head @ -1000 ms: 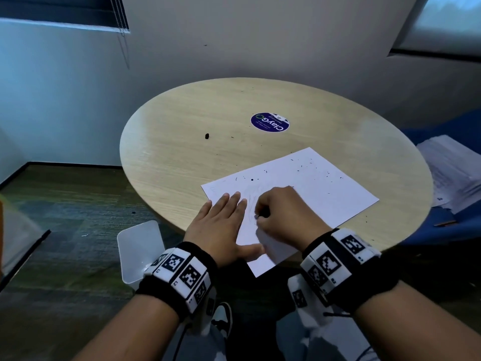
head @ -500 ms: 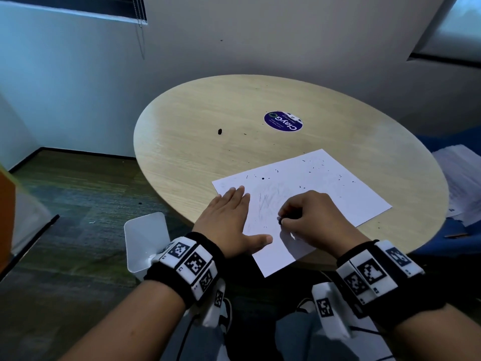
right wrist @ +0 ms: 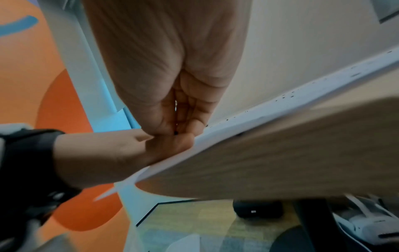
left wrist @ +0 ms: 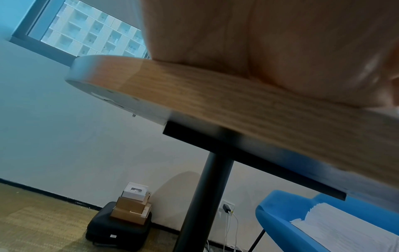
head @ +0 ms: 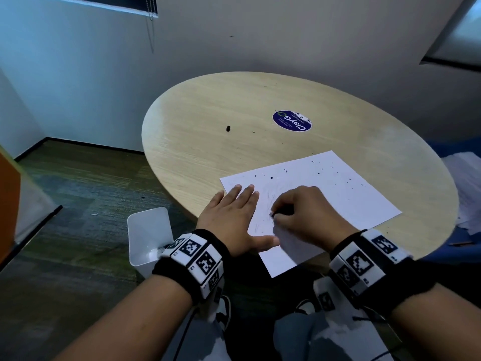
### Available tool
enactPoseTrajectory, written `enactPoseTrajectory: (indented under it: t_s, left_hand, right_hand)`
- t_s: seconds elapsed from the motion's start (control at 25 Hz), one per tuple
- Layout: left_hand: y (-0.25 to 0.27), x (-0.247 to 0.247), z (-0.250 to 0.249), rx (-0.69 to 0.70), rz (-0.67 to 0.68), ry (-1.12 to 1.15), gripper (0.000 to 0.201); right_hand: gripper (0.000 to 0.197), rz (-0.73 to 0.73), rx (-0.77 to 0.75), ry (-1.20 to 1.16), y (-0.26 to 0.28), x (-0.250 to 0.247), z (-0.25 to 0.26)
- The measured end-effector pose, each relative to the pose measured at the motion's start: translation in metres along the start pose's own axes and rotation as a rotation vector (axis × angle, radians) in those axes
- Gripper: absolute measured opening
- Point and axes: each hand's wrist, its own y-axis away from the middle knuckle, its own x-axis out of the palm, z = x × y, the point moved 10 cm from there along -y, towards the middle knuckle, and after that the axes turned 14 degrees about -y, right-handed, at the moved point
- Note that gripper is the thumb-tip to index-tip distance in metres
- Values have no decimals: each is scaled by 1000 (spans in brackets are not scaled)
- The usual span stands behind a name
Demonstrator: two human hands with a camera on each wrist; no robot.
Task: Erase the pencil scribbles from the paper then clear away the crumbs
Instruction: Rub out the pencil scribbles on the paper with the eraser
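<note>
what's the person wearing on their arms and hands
The left hand and the right hand are both bare, with no gloves or sleeves on the forearms. Each wrist carries a black band ringed with white square blocks printed with black-and-white square marker patterns. A thin dark cable hangs below the left wrist.

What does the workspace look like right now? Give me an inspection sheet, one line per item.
Surface: round wooden table, a purple sticker on it.
Job's things: paper overhanging the near edge; faint pencil scribbles; dark crumbs scattered over the far half.
Clutter: a dark lump on the bare wood.
Hands: left hand flat, pressing the paper's edge; right hand pinches a small dark eraser.
Cables: a charger cable at the wall socket.
Surroundings: white bin on the floor; blue chair holding stacked sheets.
</note>
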Motion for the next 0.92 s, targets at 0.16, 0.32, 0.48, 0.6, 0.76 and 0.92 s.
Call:
enactPoseTrajectory:
  t_s: [0.16,0.32,0.48,0.6,0.76,0.92]
  left_hand:
    - [-1,1,1,-3,-16,-14,101]
    - [-1,1,1,-8,-4,-9,102]
    - [-1,0,3,-14,-16,-7,100]
    - [-1,2,2,-8,8,4,108]
    - [-2,1,3,-13,-23,-13,102]
    - [-2,2,2,-12,-4,9,108]
  right_hand:
    - [14,132,-60,-44,6,24,18]
    - [14,106,-72,2,-2,18,19]
    - [14,233,-114,19,2,37,31]
    - [17,143,-82,41,-10,20,24]
    - [16,348,-101,18,5,41,34]
    - [16,149,-84,26,-13,18,25]
